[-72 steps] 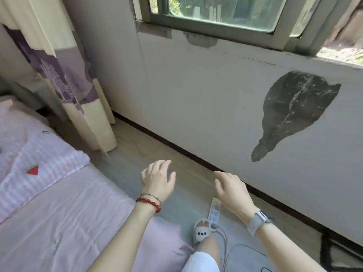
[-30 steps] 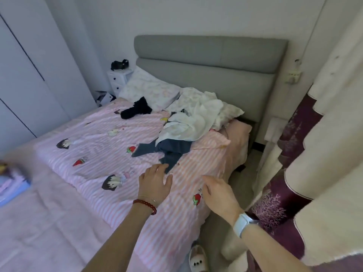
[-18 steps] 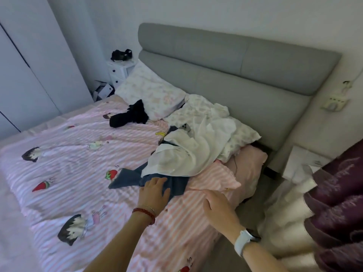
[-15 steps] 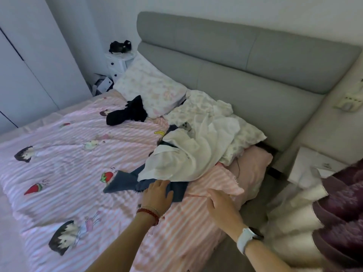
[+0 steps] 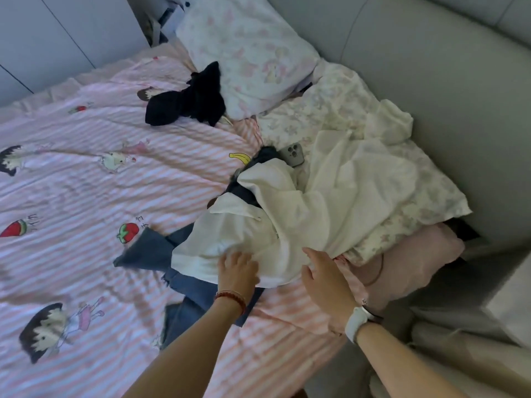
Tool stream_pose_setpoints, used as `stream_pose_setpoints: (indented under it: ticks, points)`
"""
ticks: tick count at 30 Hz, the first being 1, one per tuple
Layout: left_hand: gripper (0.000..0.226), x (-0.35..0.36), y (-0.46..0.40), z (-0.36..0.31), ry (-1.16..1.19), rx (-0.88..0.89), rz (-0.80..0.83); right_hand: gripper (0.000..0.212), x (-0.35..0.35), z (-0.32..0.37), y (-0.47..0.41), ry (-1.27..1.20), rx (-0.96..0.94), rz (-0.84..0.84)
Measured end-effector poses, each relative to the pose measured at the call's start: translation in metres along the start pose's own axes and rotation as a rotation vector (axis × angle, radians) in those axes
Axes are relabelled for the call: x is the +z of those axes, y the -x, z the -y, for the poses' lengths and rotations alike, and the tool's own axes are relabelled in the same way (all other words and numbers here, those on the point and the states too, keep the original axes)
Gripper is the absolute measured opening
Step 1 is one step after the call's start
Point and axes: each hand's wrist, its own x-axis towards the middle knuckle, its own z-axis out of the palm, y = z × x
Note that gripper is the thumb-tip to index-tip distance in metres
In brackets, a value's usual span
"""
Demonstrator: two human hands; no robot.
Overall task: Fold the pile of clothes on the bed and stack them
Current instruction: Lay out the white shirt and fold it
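Pink-striped bedding [image 5: 86, 179] with cartoon figures and strawberries fills the left and middle of my view, wide and flat, with only a black garment [image 5: 189, 99] lying on it near the floral pillow [image 5: 247, 50]. Along the right runs the grey padded headboard [image 5: 431, 90], and the bed's near right edge drops off just past my right wrist, so room on that side is tight.

Close to that edge sits the pile of clothes: a white garment [image 5: 310, 214] heaped over a dark blue garment [image 5: 178, 271] whose ends stick out toward me and to the left. Behind them a cream floral cloth [image 5: 344, 110] spreads toward the headboard, with a phone [image 5: 293, 155] lying face down beside the white folds.

I have both arms stretched forward. My left hand [image 5: 237, 271], a red bead bracelet [image 5: 230, 297] at the wrist, lies on the near hem of the white garment, its fingertips sunk into the cloth; I think they are pinching it, though blur keeps me from being sure. My right hand [image 5: 324, 278], a white watch [image 5: 357, 324] at the wrist, has its fingers extended and loose, touching the white garment's right edge without clutching it.

How far the blue garment runs under the white one is hidden. The bed's left side and foot are cut off by the frame.
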Motion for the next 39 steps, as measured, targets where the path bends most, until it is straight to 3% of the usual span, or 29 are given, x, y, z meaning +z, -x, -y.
stream_pose_setpoints:
  ticks: [2,4,7,12,16,18,24,27,29,31,32,34,35,36,37,39]
  points:
    - [0.024,-0.004,-0.007,0.004,0.226,-0.036,-0.026,0.052,-0.001,-0.008,-0.015,0.086,-0.104,0.051]
    - [0.02,-0.015,-0.001,0.012,0.631,-0.08,-0.062,0.065,-0.001,-0.011,-0.027,0.209,-0.206,0.116]
    - [0.016,-0.047,0.023,0.031,0.985,-0.1,-0.294,0.074,0.001,-0.006,-0.043,0.391,-0.363,0.153]
    - [0.013,-0.101,0.067,0.081,1.129,-0.154,-0.703,0.078,0.01,0.044,-0.061,0.44,-0.591,-0.003]
    - [0.011,-0.115,0.112,0.129,1.176,-0.314,-0.981,0.039,0.019,0.121,-0.051,0.22,-0.715,-0.045]
    - [0.01,-0.118,0.148,0.158,1.147,-0.427,-1.142,0.03,0.031,0.164,-0.033,0.121,-0.809,-0.061]
    - [0.012,-0.096,0.287,0.244,1.096,-0.737,-1.553,0.03,0.086,0.291,0.047,-0.063,-1.191,-0.039]
    - [0.012,-0.064,0.348,0.278,1.127,-0.84,-1.632,0.034,0.127,0.331,0.092,-0.134,-1.27,0.014]
    - [0.011,-0.029,0.38,0.295,1.119,-0.945,-1.542,0.033,0.166,0.338,0.119,-0.064,-1.269,0.142]
    - [0.02,0.016,0.401,0.306,1.144,-1.075,-1.255,0.034,0.207,0.325,0.137,0.19,-1.146,0.46]
    - [0.025,0.041,0.409,0.31,1.168,-1.097,-1.01,0.033,0.228,0.313,0.141,0.356,-1.057,0.653]
    - [0.034,0.088,0.417,0.316,1.117,-1.04,-0.35,0.031,0.261,0.288,0.148,0.574,-0.867,0.952]
    - [0.037,0.11,0.417,0.317,1.051,-0.955,-0.058,0.031,0.273,0.278,0.15,0.613,-0.783,1.011]
    - [0.036,0.128,0.416,0.317,0.997,-0.87,0.131,0.035,0.281,0.269,0.15,0.637,-0.701,1.008]
    - [0.032,0.14,0.413,0.316,0.978,-0.823,0.204,0.038,0.285,0.263,0.148,0.644,-0.631,0.969]
    - [0.028,0.154,0.399,0.319,1.035,-0.821,0.147,0.04,0.289,0.253,0.137,0.62,-0.579,0.812]
